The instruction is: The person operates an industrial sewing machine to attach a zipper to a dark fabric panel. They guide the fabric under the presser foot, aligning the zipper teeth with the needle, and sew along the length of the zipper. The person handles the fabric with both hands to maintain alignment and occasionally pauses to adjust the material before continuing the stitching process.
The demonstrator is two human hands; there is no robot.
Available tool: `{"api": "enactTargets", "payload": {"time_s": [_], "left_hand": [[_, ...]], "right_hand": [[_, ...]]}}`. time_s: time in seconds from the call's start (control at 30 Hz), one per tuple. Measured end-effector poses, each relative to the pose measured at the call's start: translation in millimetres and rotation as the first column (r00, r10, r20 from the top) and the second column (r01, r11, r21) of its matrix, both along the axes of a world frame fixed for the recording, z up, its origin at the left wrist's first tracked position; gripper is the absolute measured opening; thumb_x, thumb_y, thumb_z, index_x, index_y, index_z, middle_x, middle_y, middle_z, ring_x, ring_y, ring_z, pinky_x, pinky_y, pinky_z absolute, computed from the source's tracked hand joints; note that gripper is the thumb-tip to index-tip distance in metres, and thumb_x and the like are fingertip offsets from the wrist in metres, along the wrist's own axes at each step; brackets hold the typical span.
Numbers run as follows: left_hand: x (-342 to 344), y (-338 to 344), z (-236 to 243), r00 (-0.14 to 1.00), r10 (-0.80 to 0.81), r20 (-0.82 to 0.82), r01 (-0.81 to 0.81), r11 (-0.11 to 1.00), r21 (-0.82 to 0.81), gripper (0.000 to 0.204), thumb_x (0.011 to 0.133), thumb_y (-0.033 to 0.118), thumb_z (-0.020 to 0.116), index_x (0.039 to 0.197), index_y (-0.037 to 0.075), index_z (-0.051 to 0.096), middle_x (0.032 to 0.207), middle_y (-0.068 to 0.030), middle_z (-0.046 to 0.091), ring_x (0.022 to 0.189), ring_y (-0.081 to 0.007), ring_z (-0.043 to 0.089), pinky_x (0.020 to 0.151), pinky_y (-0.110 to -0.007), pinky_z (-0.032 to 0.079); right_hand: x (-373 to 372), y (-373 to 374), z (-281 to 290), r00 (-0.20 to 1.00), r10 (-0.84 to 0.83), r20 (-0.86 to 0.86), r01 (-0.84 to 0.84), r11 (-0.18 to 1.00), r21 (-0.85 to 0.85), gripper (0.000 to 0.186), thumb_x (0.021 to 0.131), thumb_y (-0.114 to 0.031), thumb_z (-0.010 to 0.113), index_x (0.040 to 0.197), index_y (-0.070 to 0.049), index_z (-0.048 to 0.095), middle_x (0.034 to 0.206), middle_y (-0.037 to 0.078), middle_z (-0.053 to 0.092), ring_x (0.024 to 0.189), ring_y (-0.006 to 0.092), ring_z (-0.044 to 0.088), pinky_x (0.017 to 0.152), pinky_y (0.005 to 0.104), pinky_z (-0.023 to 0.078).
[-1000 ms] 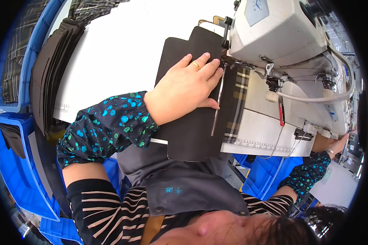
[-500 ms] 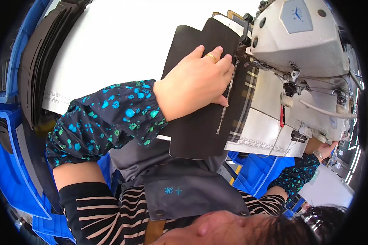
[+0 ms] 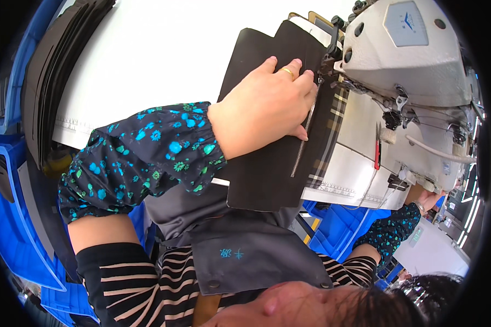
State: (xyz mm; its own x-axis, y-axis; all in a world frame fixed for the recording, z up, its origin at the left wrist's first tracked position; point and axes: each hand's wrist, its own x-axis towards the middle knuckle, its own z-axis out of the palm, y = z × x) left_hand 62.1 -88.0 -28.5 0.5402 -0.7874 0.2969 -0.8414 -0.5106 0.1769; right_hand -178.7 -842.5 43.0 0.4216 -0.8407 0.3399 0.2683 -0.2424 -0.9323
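Observation:
A dark brown flat panel (image 3: 262,182) with a notched far edge lies under the sewing machine (image 3: 409,60). A metal-toothed zipper (image 3: 304,136) runs along its right part, and a plaid cloth (image 3: 328,147) shows beside it. My left hand (image 3: 270,106) lies flat on the panel, fingers spread and pointing at the machine's needle area. Its thumb and fingertips rest beside or on the zipper. Far to the right, past the machine's near end, is my right hand (image 3: 432,200). It is small in view, and what its fingers touch cannot be made out.
A stack of dark panels (image 3: 52,76) stands at the left edge of the white table (image 3: 147,60). Blue bins (image 3: 16,201) are beside it, and another blue bin (image 3: 338,229) sits below the table. A red-handled pointed tool (image 3: 377,155) lies near the machine.
The whole view has shifted slightly, with the machine a little farther right. My left hand stays flat on the panel; my right hand appears slightly lower and farther left.

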Motion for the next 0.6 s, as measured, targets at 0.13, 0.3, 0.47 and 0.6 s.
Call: {"api": "enactTargets", "payload": {"time_s": [0.13, 0.3, 0.47, 0.6], "left_hand": [[0, -1, -3, 1.000, 0.002, 0.005, -0.002, 1.000, -0.025, 0.078, 0.086, 0.057, 0.073, 0.141, 0.003, 0.063, 0.145, -0.0117, 0.062, 0.142, -0.0318, 0.054, 0.113, -0.049, 0.049], [0, -7, 3, 0.999, -0.032, -0.010, 0.032, 0.999, -0.029, 0.078, 0.085, 0.056, 0.075, 0.141, 0.003, 0.062, 0.146, -0.0116, 0.060, 0.142, -0.0329, 0.054, 0.113, -0.051, 0.049], [6, -1, 7, 0.998, -0.044, -0.042, 0.042, 0.998, -0.054, 0.078, 0.086, 0.054, 0.076, 0.142, 0.002, 0.062, 0.145, -0.0127, 0.060, 0.141, -0.0352, 0.054, 0.113, -0.050, 0.049], [8, 0, 5, 0.997, -0.073, -0.023, 0.072, 0.997, -0.012, 0.079, 0.089, 0.058, 0.072, 0.141, -0.001, 0.063, 0.149, -0.0157, 0.060, 0.142, -0.0369, 0.054, 0.112, -0.054, 0.048]], "right_hand": [[-3, -5, -13, 0.991, -0.012, 0.133, -0.005, 0.991, 0.131, 0.058, 0.105, -0.045, 0.065, 0.148, -0.006, 0.057, 0.150, 0.013, 0.062, 0.137, 0.0309, 0.058, 0.115, 0.0506, 0.051], [-9, 33, -10, 0.874, -0.472, -0.114, 0.452, 0.877, -0.164, 0.035, 0.107, -0.028, 0.064, 0.122, 0.003, 0.071, 0.120, 0.013, 0.075, 0.106, 0.0272, 0.072, 0.097, 0.0419, 0.058], [69, 354, -21, 0.962, -0.239, 0.131, 0.225, 0.425, -0.877, 0.029, 0.105, -0.015, 0.057, 0.105, 0.007, 0.076, 0.100, 0.017, 0.078, 0.098, 0.0292, 0.074, 0.087, 0.0430, 0.058], [139, 483, -33, 0.805, 0.141, -0.576, -0.579, -0.021, -0.815, 0.024, 0.088, -0.020, 0.079, 0.107, -0.007, 0.075, 0.117, 0.007, 0.076, 0.093, 0.0292, 0.068, 0.082, 0.0427, 0.054]]}}
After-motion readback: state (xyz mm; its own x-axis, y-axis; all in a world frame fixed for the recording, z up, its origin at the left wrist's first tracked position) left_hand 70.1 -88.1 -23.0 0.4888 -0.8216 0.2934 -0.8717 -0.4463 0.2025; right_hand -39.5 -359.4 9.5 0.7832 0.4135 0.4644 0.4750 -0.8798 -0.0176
